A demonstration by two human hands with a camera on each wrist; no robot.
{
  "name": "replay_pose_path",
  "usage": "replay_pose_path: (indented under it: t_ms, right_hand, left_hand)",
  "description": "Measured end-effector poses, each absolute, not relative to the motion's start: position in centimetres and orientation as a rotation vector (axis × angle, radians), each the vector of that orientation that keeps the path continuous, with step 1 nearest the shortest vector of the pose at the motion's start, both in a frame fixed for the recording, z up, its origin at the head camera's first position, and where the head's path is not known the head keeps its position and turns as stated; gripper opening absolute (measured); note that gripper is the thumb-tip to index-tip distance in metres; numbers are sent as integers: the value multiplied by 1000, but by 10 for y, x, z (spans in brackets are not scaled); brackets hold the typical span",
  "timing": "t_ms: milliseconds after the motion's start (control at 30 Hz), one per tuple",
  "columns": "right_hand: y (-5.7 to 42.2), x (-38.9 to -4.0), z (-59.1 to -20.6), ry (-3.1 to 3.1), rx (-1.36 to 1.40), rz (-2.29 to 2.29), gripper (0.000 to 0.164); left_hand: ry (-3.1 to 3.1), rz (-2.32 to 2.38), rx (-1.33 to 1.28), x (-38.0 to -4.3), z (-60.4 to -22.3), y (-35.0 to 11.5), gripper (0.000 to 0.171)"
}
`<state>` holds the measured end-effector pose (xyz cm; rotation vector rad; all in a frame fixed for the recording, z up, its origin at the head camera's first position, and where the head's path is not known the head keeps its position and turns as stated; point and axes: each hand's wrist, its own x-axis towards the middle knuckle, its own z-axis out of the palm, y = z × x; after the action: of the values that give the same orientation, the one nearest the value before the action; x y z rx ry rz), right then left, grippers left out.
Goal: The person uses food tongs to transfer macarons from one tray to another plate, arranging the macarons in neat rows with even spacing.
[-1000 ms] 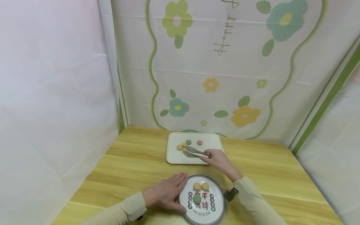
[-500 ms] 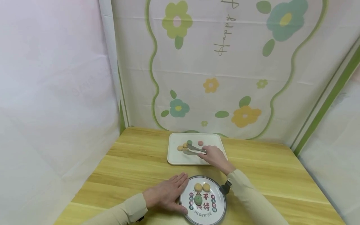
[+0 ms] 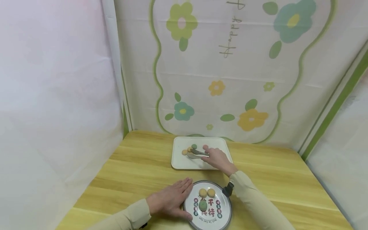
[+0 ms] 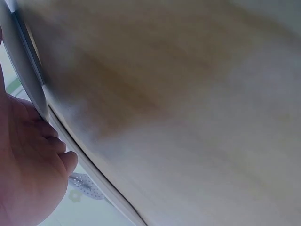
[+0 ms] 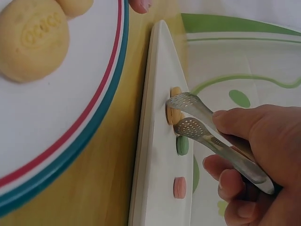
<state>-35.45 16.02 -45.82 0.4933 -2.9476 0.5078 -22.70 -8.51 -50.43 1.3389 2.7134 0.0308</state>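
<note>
Right-wrist view, item one: yellow cookie point(image 5: 174, 116), on the white tray point(image 3: 184, 164), in the gap between your tongs' tips; whether both tips touch it, you cannot tell.
Tongs point(image 5: 235, 160): metal, perforated ends, arms apart.
Right hand point(image 5: 282, 148): yours, thumb and fingers curled round the tongs.
Handling, as judged: centre both ends on the cookie's sides, squeeze lightly, lift straight up so you don't drag its neighbours.
Neighbours: other yellow cookies point(image 3: 184, 152), close by; green cookie point(image 5: 182, 145), just beside them; pink cookie point(image 5: 179, 187), farther off, near your right hand.
Edges: tray's raised rim, best crossed high. Nearer you, a strip of bare table point(image 3: 202, 175), then the plate point(image 3: 219, 194), holding three cookies.
Left hand point(image 3: 173, 198): yours, fingers straight, laid at the plate's left rim.
Black wristband point(image 3: 228, 189): yours, overlapping the plate's right rim in the head view; give it height.
Side room: bare wood left and right of the tray.
Back limit: flowered curtain point(image 3: 201, 64), close behind.
</note>
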Motion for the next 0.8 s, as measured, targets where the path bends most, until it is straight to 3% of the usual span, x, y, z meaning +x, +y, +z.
replay_pose_path:
  t_ms: [800]
  right_hand:
    - [157,-352,-457,-2988,494,536,25]
  left_hand:
    - [2734,53,1357,-226,-509,-86,112]
